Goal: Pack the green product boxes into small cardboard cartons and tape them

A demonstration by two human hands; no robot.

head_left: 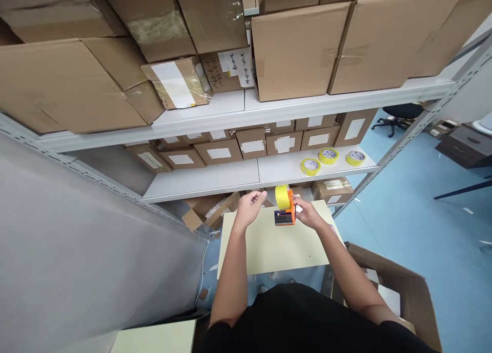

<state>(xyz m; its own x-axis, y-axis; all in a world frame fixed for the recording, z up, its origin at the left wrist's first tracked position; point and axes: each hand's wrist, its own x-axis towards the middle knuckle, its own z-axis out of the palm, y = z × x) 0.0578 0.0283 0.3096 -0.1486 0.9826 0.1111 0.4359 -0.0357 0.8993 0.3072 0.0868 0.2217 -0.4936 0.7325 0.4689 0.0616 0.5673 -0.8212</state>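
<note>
My right hand [305, 213] grips an orange and dark tape dispenser [292, 209] from its right side. A yellow roll of tape [282, 197] sits on the dispenser, which is held above the pale yellow tabletop [284, 253]. To the left and apart from it, my left hand [249, 208] is closed with thumb and fingers pinched together. Whether anything thin is between those fingertips is too small to see.
Three yellow tape rolls [328, 156] lie on the middle shelf [207, 183], in front of labelled cartons [224, 152]. Bigger cardboard boxes [300, 53] fill the upper shelf. An open carton [417, 302] stands at lower right; a grey wall [77, 240] rises at left.
</note>
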